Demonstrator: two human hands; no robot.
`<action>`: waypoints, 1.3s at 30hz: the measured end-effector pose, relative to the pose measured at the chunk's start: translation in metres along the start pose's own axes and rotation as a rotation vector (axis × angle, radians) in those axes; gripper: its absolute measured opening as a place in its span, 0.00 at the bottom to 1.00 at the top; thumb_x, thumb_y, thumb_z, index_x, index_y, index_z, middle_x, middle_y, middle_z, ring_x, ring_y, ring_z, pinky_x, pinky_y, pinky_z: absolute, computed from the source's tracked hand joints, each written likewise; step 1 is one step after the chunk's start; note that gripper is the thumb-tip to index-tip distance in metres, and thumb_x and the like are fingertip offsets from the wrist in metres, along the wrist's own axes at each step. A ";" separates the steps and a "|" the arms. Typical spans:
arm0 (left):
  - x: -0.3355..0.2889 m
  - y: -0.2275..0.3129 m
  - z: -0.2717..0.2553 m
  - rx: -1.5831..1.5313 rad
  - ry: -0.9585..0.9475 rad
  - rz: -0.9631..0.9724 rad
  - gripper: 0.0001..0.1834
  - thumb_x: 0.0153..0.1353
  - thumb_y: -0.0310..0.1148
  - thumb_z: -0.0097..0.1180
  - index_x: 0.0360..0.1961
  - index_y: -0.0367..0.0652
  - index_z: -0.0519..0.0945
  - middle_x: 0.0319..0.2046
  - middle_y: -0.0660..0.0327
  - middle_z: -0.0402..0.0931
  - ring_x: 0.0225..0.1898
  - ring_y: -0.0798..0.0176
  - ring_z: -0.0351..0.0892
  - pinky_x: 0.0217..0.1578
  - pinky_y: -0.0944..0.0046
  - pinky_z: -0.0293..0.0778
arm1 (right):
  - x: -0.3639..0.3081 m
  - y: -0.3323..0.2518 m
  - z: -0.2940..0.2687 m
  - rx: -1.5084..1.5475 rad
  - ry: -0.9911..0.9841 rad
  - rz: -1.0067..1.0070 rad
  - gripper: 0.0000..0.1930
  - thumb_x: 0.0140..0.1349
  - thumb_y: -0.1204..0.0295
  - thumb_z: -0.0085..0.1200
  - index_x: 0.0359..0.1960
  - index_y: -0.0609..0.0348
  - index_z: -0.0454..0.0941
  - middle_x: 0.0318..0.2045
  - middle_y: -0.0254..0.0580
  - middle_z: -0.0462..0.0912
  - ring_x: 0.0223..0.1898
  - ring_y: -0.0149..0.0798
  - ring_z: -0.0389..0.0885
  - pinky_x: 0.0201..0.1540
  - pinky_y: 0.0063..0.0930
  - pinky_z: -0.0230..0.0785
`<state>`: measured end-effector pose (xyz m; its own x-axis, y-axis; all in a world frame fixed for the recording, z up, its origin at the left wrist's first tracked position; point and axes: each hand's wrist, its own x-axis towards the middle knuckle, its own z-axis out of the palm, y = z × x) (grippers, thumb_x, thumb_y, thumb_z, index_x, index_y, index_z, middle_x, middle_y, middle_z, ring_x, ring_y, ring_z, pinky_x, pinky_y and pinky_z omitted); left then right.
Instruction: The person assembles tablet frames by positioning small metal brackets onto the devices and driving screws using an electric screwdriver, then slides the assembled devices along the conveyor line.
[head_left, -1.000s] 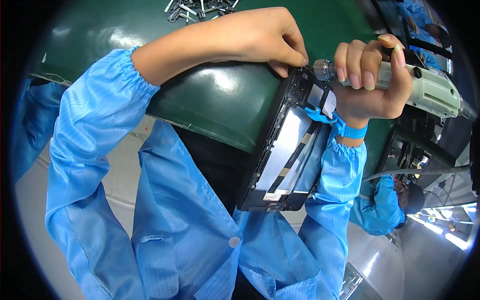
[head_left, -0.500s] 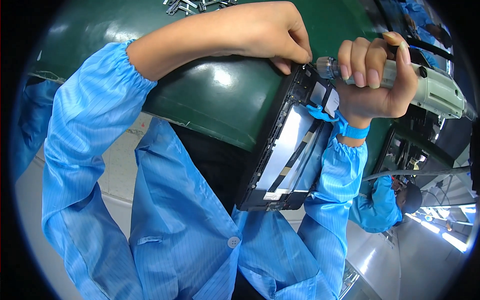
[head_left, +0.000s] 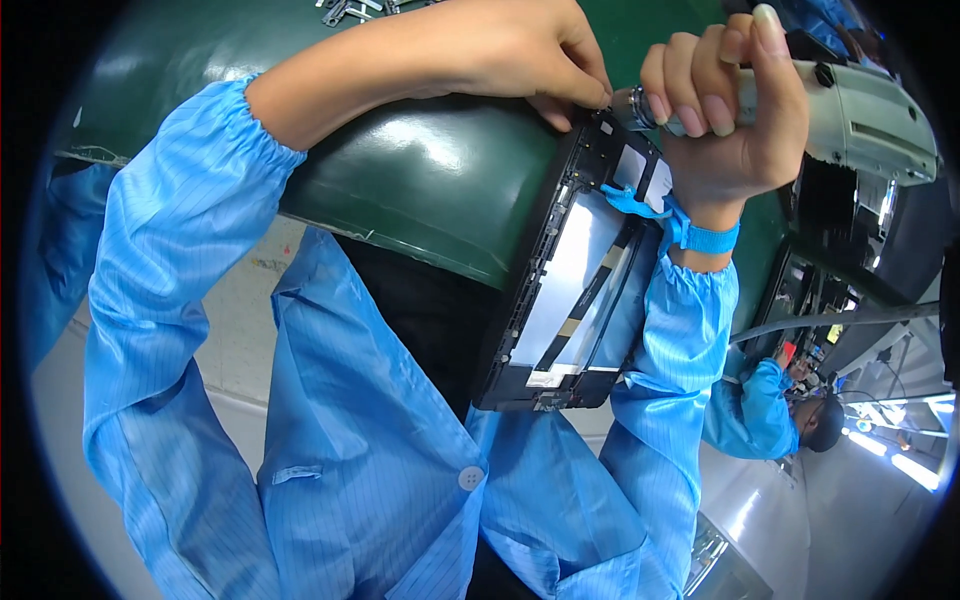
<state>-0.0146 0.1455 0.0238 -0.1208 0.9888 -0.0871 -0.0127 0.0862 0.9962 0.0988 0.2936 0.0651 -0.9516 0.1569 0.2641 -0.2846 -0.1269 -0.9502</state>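
An opened tablet (head_left: 590,265), with a black frame, silvery inner plates and a dark strip across them, tilts between the green table's edge and my body. My right hand (head_left: 722,105) is wrapped round a pale grey-green electric screwdriver (head_left: 868,125), whose metal nose points left at the tablet's far end. Close to that nose, my left hand (head_left: 530,52) pinches thumb and fingers together at the tablet's far corner; whatever is between them is hidden. The screwdriver's tip is also hidden there. A blue wrist strap (head_left: 708,237) circles my right wrist, and its loose end lies over the tablet.
Small metal and black parts (head_left: 350,10) lie at the far edge of the green table (head_left: 430,185). A grey cable (head_left: 840,320) runs across the right side. Beyond it, a co-worker in a blue sleeve (head_left: 750,415) sits near dark devices on a bench.
Both my hands and the screwdriver have shifted slightly up and left, and the screwdriver's rear has swung upward. The tablet has moved a little with them. A red item now shows by the co-worker's hand.
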 end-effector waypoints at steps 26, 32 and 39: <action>-0.076 0.015 0.087 0.863 0.481 0.407 0.24 0.54 0.49 0.68 0.42 0.39 0.83 0.39 0.52 0.80 0.36 0.50 0.81 0.39 0.56 0.78 | -0.005 -0.010 0.013 -0.107 0.315 0.033 0.09 0.70 0.68 0.54 0.40 0.64 0.77 0.09 0.29 0.62 0.08 0.27 0.60 0.14 0.24 0.59; -0.127 -0.015 0.163 1.056 0.193 0.264 0.48 0.46 0.64 0.69 0.62 0.43 0.75 0.64 0.38 0.66 0.62 0.24 0.66 0.61 0.28 0.62 | -0.018 -0.028 -0.012 0.042 0.373 -0.041 0.11 0.68 0.69 0.57 0.46 0.63 0.75 0.12 0.30 0.65 0.10 0.28 0.63 0.16 0.26 0.61; -0.090 -0.021 0.099 1.184 0.264 0.318 0.42 0.50 0.52 0.72 0.56 0.28 0.76 0.59 0.39 0.72 0.60 0.33 0.74 0.54 0.49 0.78 | -0.075 -0.039 -0.124 -0.137 0.622 -0.186 0.19 0.67 0.68 0.47 0.50 0.76 0.73 0.13 0.28 0.57 0.14 0.26 0.56 0.21 0.26 0.56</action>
<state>0.0950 0.0670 0.0105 -0.1513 0.9432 0.2956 0.9351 0.0396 0.3522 0.1952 0.4086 0.0617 -0.6324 0.7056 0.3198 -0.3814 0.0757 -0.9213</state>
